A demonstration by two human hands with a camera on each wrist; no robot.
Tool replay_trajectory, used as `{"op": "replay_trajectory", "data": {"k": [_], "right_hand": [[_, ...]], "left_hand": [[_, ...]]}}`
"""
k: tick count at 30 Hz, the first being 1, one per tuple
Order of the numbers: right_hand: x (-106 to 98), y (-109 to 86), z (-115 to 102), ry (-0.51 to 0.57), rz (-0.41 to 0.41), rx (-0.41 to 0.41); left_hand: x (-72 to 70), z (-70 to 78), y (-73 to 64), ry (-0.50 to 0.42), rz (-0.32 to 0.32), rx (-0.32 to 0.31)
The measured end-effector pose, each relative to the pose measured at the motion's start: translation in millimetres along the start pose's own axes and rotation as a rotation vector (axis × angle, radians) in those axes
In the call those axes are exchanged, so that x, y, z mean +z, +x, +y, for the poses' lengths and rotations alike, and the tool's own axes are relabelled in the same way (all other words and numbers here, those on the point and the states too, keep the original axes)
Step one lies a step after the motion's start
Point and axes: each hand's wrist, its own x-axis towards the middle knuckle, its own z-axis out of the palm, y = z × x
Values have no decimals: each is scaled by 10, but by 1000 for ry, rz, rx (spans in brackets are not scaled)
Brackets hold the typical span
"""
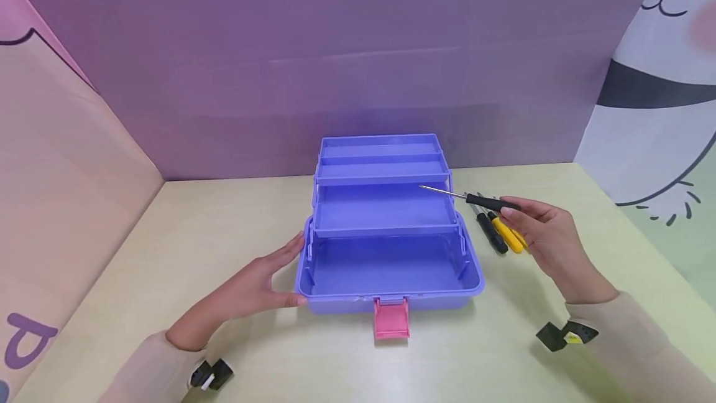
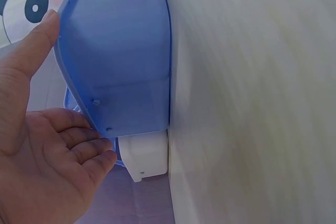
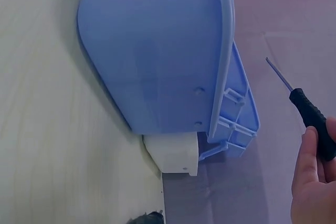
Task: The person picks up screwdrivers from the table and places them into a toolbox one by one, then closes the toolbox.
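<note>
Purple toolbox [image 1: 386,266] open, mid-table; trays [image 1: 386,207] stepping up toward 12 o'clock, pink latch [image 1: 391,320] at 6. Left hand [image 1: 254,288] at its 8 o'clock, fingers extended, resting against its side. Right hand [image 1: 542,232] pinches black-handled screwdriver [image 1: 486,203], raised, tip toward 9–10 o'clock. Black- and yellow-handled tools [image 1: 492,234] on table [image 1: 240,210], box's 3 o'clock, just beside it

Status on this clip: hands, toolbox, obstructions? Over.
Right hand holds black-handled screwdriver, tip toward trays. Left hand touches left side of open toolbox. Loose tools to toolbox's right, no obstruction seen.
</note>
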Motion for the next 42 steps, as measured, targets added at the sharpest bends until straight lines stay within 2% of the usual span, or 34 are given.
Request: {"op": "replay_trajectory", "data": {"k": [9,15,24,28,34,42], "right_hand": [[83,20,26,-54,-17,17],[139,52,47,-28,-55,30],[216,95,109,-82,-92,3],[238,116,125,-156,-87,41],[256,186,120,-352,-73,103],[293,270,163,-304,-122,115]], "left_hand": [[6,-6,13,-14,-7,-3],[0,-15,5,-10,-2,-5],[6,-16,11,-18,1,-1],[14,-13,11,-22,-3,-1],[4,-16,14,-11,0,6],[10,-24,13,-20,-7,5]]}}
